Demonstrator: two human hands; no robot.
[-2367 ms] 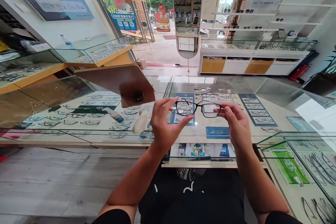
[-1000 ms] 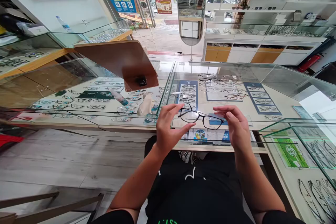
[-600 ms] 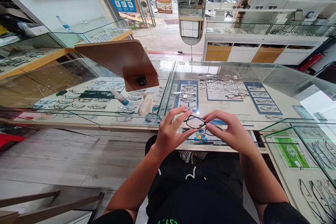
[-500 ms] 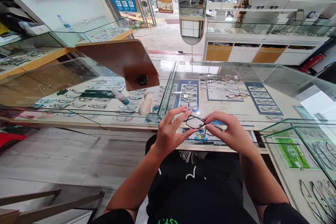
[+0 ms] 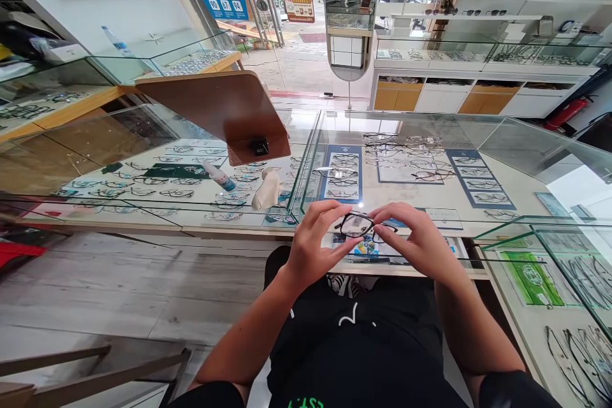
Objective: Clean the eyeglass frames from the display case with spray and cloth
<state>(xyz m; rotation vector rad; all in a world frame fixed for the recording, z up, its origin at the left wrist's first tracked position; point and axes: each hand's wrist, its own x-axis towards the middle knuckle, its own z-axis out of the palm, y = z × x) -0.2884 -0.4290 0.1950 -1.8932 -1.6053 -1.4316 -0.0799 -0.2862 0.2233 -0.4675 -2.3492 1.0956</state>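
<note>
A pair of dark-framed eyeglasses is held up in front of me, above the near edge of the glass counter. My left hand pinches the left lens rim between thumb and fingers. On the other side, my right hand is closed on the frame around the bridge and right lens, hiding part of it. Beyond my left hand, a crumpled beige cloth rests on the counter glass. A small spray bottle with a blue-green label is farther left.
A brown-backed tilted mirror or board stands on the counter. Rows of eyeglasses lie under the glass, including on a blue display card. A glass-walled case with a green card flanks me on the right. A red fire extinguisher is far right.
The eyeglasses have turned slightly between my hands, so the left lens faces me more. My left fingers have shifted a little and lie closer together on the rim.
</note>
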